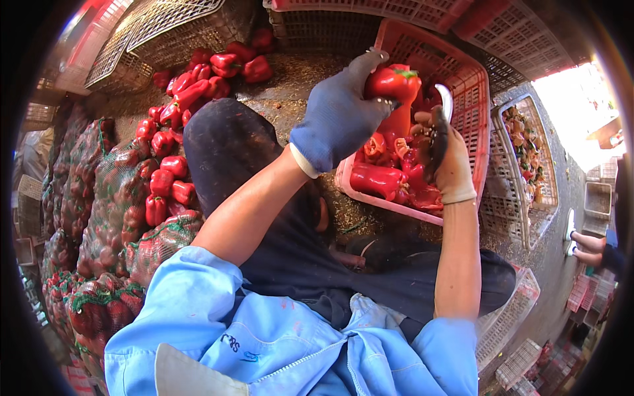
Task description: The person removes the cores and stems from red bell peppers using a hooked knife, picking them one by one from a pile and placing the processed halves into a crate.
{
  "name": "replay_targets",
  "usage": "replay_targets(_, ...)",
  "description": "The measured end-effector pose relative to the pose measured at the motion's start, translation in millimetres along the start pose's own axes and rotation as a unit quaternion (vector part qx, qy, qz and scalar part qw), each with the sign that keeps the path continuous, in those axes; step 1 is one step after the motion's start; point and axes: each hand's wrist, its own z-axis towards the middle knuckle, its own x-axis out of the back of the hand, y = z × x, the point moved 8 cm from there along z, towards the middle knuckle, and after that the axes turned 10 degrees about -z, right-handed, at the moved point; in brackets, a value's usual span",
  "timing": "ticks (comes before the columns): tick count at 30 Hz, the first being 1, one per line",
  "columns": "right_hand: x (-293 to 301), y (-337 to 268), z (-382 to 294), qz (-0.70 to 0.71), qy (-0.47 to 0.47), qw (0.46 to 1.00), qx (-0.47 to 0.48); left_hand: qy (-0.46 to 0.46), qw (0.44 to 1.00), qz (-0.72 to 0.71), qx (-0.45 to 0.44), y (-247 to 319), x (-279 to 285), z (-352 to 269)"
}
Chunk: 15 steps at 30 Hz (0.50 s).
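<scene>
My left hand [349, 106], in a blue knit glove with dark fingertips, grips a red bell pepper [394, 84] with a bit of green at its top end. It holds the pepper above a pink plastic crate [478, 143]. In my right hand [443, 148], gloved in white and black, is a knife with a short curved blade [445, 101], its tip pointing up. The blade is apart from the pepper. Cut red peppers [379, 180] lie in the crate under both hands, some opened with pale insides showing.
Whole red peppers [190, 94] lie loose on the floor at left, beside green mesh sacks [114, 198] full of peppers. A pale crate [550, 208] at right holds pepper cores [525, 148]. Stacked crates [173, 37] stand behind. Another person's legs [589, 245] show at far right.
</scene>
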Motion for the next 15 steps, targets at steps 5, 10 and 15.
replay_targets(5, -9.2, -36.0, -24.8, -0.138, -0.080, 0.984, 0.075, -0.058, 0.975, 0.193, -0.095, 25.2, -21.2, -12.8)
replay_targets(10, -0.2, -22.1, -18.5, -0.211, -0.134, 0.959, 0.137, -0.115, 0.947, 0.248, -0.166, 26.7, -45.5, -28.4)
replay_targets(15, 23.1, 12.7, 5.2, -0.131, -0.165, 0.973, 0.092, -0.127, 0.939, 0.228, -0.223, 36.6, -57.3, -37.5)
